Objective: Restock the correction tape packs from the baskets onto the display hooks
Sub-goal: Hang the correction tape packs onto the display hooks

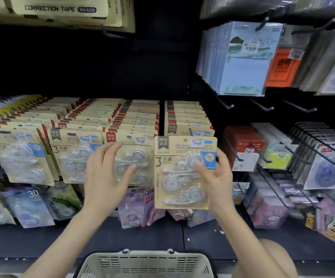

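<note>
My right hand (216, 177) grips a kraft-card correction tape pack (179, 189) with three clear dispensers, held upright in front of the rightmost hook row (186, 119) of the same packs. My left hand (104, 177) is spread with relaxed fingers in front of the neighbouring hanging packs (131, 141), holding nothing. Several full rows of identical packs (74, 141) hang to the left. A beige plastic basket (146, 263) sits below between my arms.
Bare black hooks (225, 105) jut out at the right, above hooks with red and yellow packs (247, 149). Blue notepads (243, 63) hang at the upper right. Colourful tape packs (32, 205) hang on the lower row. A dark shelf base (162, 237) runs below.
</note>
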`<state>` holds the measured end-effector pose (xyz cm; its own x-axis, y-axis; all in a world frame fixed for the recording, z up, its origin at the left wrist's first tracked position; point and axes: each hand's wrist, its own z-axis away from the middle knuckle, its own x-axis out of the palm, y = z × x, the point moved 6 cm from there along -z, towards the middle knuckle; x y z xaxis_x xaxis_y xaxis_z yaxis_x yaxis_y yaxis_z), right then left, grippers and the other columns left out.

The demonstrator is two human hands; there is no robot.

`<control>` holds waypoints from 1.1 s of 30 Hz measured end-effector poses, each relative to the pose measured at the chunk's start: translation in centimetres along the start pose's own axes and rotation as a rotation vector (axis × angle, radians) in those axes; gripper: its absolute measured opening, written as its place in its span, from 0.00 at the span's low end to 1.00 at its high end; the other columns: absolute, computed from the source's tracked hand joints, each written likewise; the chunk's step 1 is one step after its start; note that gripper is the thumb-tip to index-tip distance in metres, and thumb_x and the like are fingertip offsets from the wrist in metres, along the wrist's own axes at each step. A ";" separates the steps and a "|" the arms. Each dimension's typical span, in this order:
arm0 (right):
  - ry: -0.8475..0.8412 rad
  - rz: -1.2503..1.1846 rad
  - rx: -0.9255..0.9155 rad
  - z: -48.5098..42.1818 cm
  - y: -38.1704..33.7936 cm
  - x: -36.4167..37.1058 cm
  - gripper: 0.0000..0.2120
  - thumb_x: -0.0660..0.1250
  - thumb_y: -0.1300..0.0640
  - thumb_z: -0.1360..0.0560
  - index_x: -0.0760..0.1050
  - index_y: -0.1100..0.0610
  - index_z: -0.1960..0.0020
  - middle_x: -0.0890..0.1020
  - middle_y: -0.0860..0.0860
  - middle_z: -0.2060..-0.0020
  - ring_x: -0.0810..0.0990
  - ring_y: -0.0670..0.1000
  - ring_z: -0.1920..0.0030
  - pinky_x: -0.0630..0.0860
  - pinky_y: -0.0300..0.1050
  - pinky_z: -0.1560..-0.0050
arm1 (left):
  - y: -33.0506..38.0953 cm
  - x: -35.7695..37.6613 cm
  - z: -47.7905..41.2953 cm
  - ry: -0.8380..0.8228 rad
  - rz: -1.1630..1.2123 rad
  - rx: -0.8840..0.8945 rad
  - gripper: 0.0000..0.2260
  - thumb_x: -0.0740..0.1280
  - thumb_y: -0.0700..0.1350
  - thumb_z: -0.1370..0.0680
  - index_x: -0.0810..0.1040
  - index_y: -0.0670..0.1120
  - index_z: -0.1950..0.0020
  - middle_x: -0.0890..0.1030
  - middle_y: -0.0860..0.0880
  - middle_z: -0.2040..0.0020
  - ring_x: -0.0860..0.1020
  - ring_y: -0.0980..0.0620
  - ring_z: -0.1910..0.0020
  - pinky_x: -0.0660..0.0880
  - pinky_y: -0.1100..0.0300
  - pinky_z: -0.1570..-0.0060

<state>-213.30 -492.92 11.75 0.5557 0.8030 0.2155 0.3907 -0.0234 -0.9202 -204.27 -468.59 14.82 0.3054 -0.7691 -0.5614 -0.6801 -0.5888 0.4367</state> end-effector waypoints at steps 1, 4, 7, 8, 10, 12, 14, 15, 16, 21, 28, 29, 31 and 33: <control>0.016 0.025 -0.022 -0.3 -0.2 -0.6 0.25 0.76 0.58 0.29 0.73 0.48 0.34 0.82 0.51 0.41 0.81 0.52 0.40 0.76 0.53 0.40 | -0.1 0.1 -0.6 0.024 -0.070 0.060 0.26 0.61 0.58 0.23 0.70 0.44 0.30 0.73 0.41 0.34 0.70 0.41 0.35 0.64 0.51 0.36; 0.028 0.061 -0.053 -0.9 -0.6 -1.4 0.30 0.73 0.61 0.27 0.68 0.43 0.29 0.81 0.49 0.38 0.80 0.49 0.39 0.75 0.52 0.36 | -0.7 1.7 -1.9 0.014 -0.234 0.190 0.25 0.61 0.57 0.23 0.71 0.46 0.29 0.70 0.36 0.29 0.67 0.34 0.31 0.66 0.39 0.35; 0.052 0.080 -0.039 -1.0 -0.4 -1.7 0.35 0.72 0.61 0.26 0.61 0.38 0.28 0.80 0.47 0.37 0.79 0.44 0.38 0.74 0.47 0.34 | -1.4 3.3 -2.5 -0.047 -0.327 0.224 0.27 0.59 0.58 0.22 0.69 0.49 0.26 0.66 0.35 0.26 0.63 0.34 0.26 0.59 0.39 0.30; 0.054 0.085 -0.039 -1.0 -0.3 -1.6 0.35 0.72 0.61 0.26 0.60 0.38 0.28 0.80 0.46 0.36 0.79 0.43 0.38 0.75 0.44 0.35 | -1.5 3.7 -2.6 -0.053 -0.345 0.229 0.27 0.59 0.59 0.23 0.67 0.50 0.25 0.66 0.35 0.26 0.62 0.34 0.26 0.57 0.40 0.28; 0.066 0.088 -0.035 -1.1 -0.2 -1.6 0.35 0.72 0.61 0.26 0.60 0.41 0.26 0.80 0.47 0.36 0.79 0.42 0.38 0.75 0.41 0.36 | -1.6 4.2 -2.5 -0.032 -0.366 0.249 0.27 0.62 0.58 0.23 0.66 0.51 0.25 0.66 0.35 0.26 0.63 0.33 0.26 0.54 0.40 0.27; 0.092 0.088 -0.030 -1.3 0.0 -1.7 0.35 0.72 0.61 0.25 0.61 0.45 0.24 0.80 0.46 0.37 0.79 0.40 0.40 0.75 0.37 0.38 | -1.7 4.6 -2.4 -0.005 -0.376 0.260 0.29 0.70 0.56 0.24 0.67 0.52 0.26 0.67 0.34 0.26 0.64 0.32 0.27 0.55 0.39 0.27; 0.103 0.086 -0.028 -1.6 0.3 -1.8 0.34 0.72 0.61 0.25 0.62 0.47 0.24 0.80 0.46 0.37 0.79 0.40 0.40 0.76 0.37 0.39 | -1.9 4.9 -2.4 -0.005 -0.385 0.258 0.32 0.76 0.52 0.28 0.68 0.51 0.26 0.67 0.34 0.27 0.64 0.31 0.27 0.55 0.39 0.27; 0.101 0.089 -0.026 -1.7 0.5 -1.7 0.34 0.71 0.60 0.25 0.63 0.47 0.24 0.80 0.46 0.37 0.79 0.41 0.40 0.76 0.37 0.39 | -2.0 5.0 -2.3 -0.005 -0.389 0.261 0.33 0.77 0.52 0.28 0.68 0.52 0.26 0.67 0.34 0.27 0.64 0.32 0.27 0.55 0.38 0.27; 0.101 0.094 -0.019 -1.9 0.7 -1.6 0.33 0.71 0.60 0.25 0.63 0.47 0.24 0.80 0.46 0.37 0.79 0.40 0.40 0.76 0.36 0.40 | -2.0 5.0 -2.3 -0.004 -0.392 0.267 0.32 0.76 0.52 0.28 0.67 0.52 0.26 0.67 0.34 0.27 0.64 0.32 0.27 0.55 0.38 0.27; 0.123 0.160 -0.001 -3.5 2.2 -0.9 0.34 0.70 0.59 0.23 0.60 0.44 0.23 0.76 0.39 0.35 0.76 0.34 0.39 0.72 0.28 0.42 | -2.2 5.1 -2.5 0.002 -0.411 0.273 0.30 0.68 0.56 0.27 0.66 0.53 0.26 0.68 0.34 0.27 0.65 0.31 0.28 0.57 0.38 0.28; 0.131 0.322 -0.013 -5.5 4.5 -0.3 0.36 0.70 0.52 0.23 0.55 0.40 0.22 0.73 0.37 0.35 0.73 0.36 0.37 0.68 0.36 0.37 | -2.4 5.5 -2.4 0.011 -0.432 0.282 0.30 0.74 0.53 0.26 0.68 0.51 0.27 0.67 0.34 0.27 0.65 0.31 0.28 0.57 0.37 0.28; 0.145 0.350 -0.017 -5.5 4.7 -0.4 0.36 0.70 0.51 0.23 0.55 0.40 0.22 0.73 0.38 0.37 0.73 0.35 0.40 0.68 0.35 0.41 | -2.4 5.5 -2.4 0.009 -0.435 0.283 0.29 0.72 0.54 0.25 0.67 0.52 0.26 0.67 0.34 0.27 0.64 0.31 0.28 0.57 0.37 0.28; 0.176 0.436 -0.029 -5.4 4.8 -0.5 0.35 0.69 0.48 0.23 0.53 0.39 0.22 0.73 0.43 0.38 0.73 0.37 0.44 0.68 0.35 0.46 | -2.4 5.5 -2.3 0.002 -0.436 0.278 0.28 0.71 0.54 0.24 0.67 0.52 0.26 0.67 0.34 0.27 0.64 0.31 0.28 0.57 0.36 0.29; 0.193 0.554 -0.055 -4.9 4.4 -0.5 0.35 0.67 0.45 0.22 0.50 0.38 0.23 0.74 0.47 0.38 0.73 0.44 0.44 0.70 0.40 0.47 | -2.2 5.5 -2.4 -0.009 -0.433 0.275 0.29 0.73 0.53 0.25 0.68 0.51 0.26 0.67 0.33 0.27 0.64 0.30 0.28 0.57 0.36 0.29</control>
<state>-208.19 -496.34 9.18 0.8097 0.5389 -0.2324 0.0385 -0.4439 -0.8953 -199.51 -472.06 12.44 0.5932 -0.4663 -0.6563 -0.6429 -0.7650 -0.0375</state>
